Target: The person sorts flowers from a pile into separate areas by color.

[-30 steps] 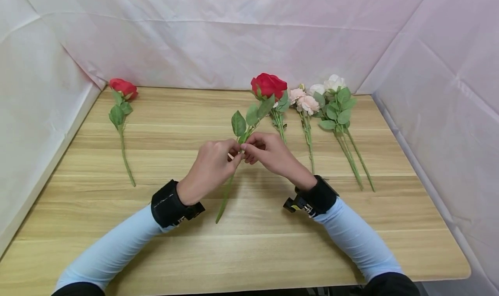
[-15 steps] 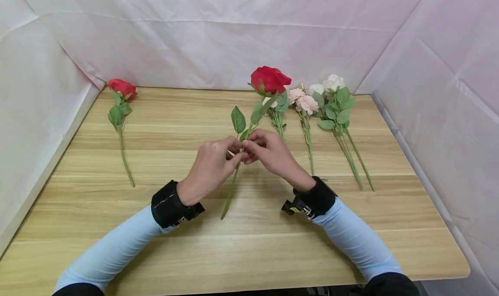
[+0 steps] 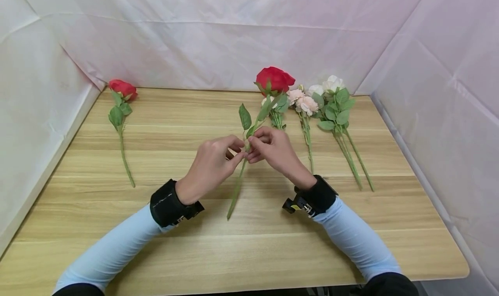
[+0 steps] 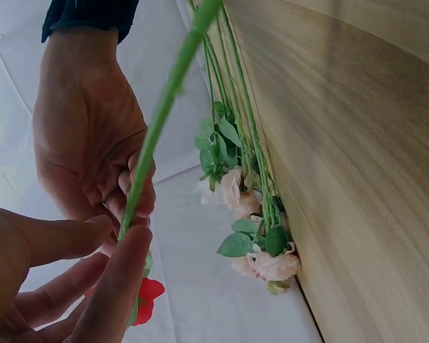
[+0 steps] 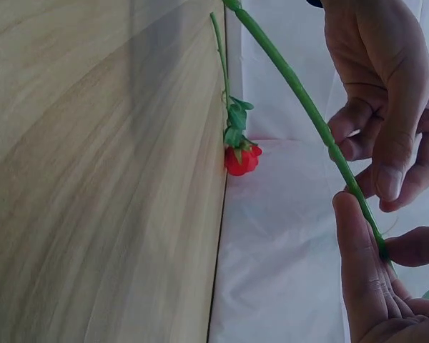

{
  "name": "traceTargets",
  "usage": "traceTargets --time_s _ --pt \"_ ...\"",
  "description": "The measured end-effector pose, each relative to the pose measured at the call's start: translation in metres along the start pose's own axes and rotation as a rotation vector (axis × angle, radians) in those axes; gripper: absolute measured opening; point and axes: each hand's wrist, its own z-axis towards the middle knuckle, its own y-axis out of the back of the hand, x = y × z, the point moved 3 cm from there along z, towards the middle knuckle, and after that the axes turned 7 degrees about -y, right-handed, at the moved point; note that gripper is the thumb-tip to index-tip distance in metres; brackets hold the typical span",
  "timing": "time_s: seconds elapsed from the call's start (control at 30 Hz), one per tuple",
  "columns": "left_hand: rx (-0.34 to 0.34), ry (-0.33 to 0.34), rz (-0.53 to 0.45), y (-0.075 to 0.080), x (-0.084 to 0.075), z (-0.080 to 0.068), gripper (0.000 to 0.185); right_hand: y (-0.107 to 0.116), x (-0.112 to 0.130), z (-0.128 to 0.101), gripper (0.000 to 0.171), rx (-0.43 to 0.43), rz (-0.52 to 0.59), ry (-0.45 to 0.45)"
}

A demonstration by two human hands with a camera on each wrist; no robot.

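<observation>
Above the middle of the wooden table, we hold a red rose by its green stem. Our left hand pinches the stem between thumb and fingertips, and our right hand pinches it just beside, the two hands almost touching. We see the bloom tilting up and away, the stem's cut end just over the boards. Another red rose lies far left; pale pink and white flowers lie right.
</observation>
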Motion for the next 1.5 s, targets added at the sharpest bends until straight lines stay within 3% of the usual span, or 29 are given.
traceTargets --time_s 0.17,0.43,0.83,1.33,1.5 --pt "-0.005 0.016 -0.008 0.003 0.008 0.003 0.012 0.011 0.0 0.003 0.022 -0.028 0.002 -0.013" --pt "0.001 0.105 -0.025 0.007 0.024 0.006 0.011 0.031 0.002 0.008 0.025 -0.074 0.01 0.004" --pt "0.01 0.14 -0.026 0.007 0.037 0.008 0.01 0.066 0.011 0.007 0.026 -0.141 -0.008 0.043" --pt "0.015 0.2 -0.009 0.01 0.056 0.01 0.012 0.077 -0.006 0.031 0.025 -0.138 -0.148 -0.081" --pt "0.014 0.203 -0.004 0.013 0.056 0.009 0.012 0.068 -0.008 0.053 0.026 -0.08 -0.293 -0.117"
